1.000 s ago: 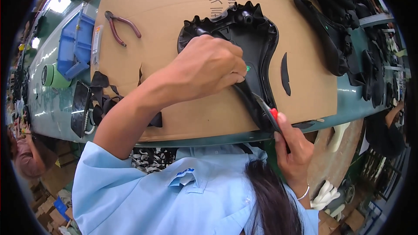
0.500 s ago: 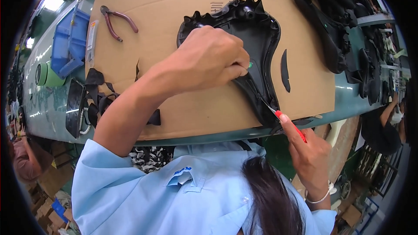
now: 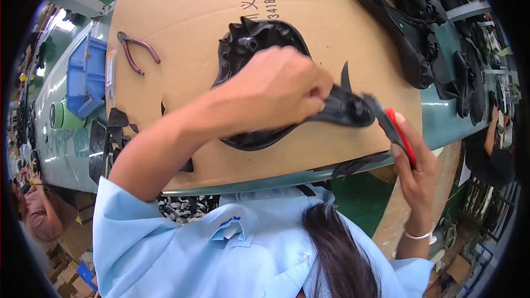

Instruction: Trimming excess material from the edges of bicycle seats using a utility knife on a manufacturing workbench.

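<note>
A black bicycle saddle point(image 3: 352, 111) lies underside up on the cardboard, its wide end ringed with bunched black material. My left hand point(image 3: 284, 88) is closed on it near the narrow part, and the hand and forearm cover much of its middle. Just off the saddle's narrow tip, my right hand point(image 3: 417, 160) grips a red-handled knife point(image 3: 402, 135). A dark strip point(image 3: 382, 118) runs along the handle; blur hides whether it is cut material or part of the knife. A thin black offcut point(image 3: 345, 77) lies beside the saddle's narrow end.
Cardboard point(image 3: 182, 33) covers the green table. Left are pliers point(image 3: 137, 52), a blue bin point(image 3: 88, 77), a green roll point(image 3: 67, 116) and black scraps point(image 3: 117, 124). More saddles point(image 3: 397, 38) are heaped at right. Offcuts point(image 3: 359, 163) lie at the front edge. Co-workers are at both sides.
The saddle has turned, its narrow end swinging from the near edge out to the right. My right hand and the knife have moved right, off the saddle; the left hand still holds it.
</note>
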`<control>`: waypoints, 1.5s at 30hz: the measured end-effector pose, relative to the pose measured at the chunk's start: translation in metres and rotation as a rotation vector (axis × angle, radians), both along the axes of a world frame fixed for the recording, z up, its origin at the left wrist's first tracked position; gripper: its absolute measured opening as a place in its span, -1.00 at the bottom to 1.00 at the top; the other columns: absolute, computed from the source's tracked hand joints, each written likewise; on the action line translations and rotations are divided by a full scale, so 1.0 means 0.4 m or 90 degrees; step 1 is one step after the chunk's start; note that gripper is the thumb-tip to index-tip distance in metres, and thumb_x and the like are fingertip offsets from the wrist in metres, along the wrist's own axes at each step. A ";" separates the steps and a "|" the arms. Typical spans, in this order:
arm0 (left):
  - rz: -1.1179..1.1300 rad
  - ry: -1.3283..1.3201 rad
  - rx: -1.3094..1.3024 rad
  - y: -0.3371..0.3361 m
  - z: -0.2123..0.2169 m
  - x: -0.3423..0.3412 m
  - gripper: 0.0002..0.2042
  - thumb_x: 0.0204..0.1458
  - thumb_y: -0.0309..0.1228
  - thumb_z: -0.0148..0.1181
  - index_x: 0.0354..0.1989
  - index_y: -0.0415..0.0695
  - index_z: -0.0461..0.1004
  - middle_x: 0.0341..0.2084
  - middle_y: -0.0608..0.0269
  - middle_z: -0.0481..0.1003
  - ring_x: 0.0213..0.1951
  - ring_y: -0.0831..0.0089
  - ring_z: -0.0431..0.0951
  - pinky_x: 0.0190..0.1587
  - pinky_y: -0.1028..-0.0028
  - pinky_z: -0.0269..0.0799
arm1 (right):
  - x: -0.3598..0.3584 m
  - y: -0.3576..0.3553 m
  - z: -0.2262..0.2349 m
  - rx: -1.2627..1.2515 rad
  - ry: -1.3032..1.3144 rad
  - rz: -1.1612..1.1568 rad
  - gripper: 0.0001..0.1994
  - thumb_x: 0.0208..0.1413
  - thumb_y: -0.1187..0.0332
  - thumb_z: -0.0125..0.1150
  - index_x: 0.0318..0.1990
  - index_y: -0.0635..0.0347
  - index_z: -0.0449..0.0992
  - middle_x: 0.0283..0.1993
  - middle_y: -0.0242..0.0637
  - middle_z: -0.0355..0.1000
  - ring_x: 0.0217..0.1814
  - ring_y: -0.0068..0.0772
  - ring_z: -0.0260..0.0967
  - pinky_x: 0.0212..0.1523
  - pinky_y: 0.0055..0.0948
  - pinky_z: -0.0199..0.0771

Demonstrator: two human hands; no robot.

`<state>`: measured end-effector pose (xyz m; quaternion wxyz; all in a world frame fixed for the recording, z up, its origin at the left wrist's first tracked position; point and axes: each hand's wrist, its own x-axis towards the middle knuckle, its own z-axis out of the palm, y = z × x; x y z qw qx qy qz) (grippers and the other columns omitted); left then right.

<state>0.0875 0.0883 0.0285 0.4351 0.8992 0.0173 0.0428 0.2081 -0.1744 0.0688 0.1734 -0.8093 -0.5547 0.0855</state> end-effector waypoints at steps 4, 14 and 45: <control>0.013 -0.023 -0.061 0.029 -0.034 0.044 -0.83 -0.13 -0.40 0.24 -0.46 -0.25 0.46 -0.71 0.25 0.33 -0.63 0.46 0.30 -0.49 0.47 0.23 | -0.126 0.083 -0.040 0.096 0.822 -0.369 -0.51 0.28 0.35 -0.16 0.35 0.13 0.09 -0.35 -0.22 0.45 -0.61 -0.66 0.26 -0.63 -0.72 0.35; 0.141 -0.034 -0.537 0.041 -0.053 0.029 -0.88 -0.04 -0.43 0.23 -0.50 -0.17 0.44 -0.60 0.53 0.33 -0.49 0.77 0.26 -0.40 0.67 0.13 | -0.210 0.137 0.051 -0.076 0.694 -0.299 -0.49 0.26 0.36 -0.14 0.36 0.15 0.06 -0.52 -0.37 0.31 -0.69 -0.63 0.19 -0.59 -0.60 0.36; 0.432 -0.059 -0.033 -0.189 -0.037 -0.167 -0.83 -0.04 -0.38 0.25 -0.56 -0.17 0.46 -0.60 0.31 0.37 -0.42 0.35 0.28 -0.26 0.35 0.11 | -0.155 0.080 -0.094 0.206 0.251 -0.089 -0.55 0.14 0.50 0.11 0.21 0.22 0.30 -0.46 -0.23 0.41 -0.56 -0.43 0.37 -0.48 -0.48 0.40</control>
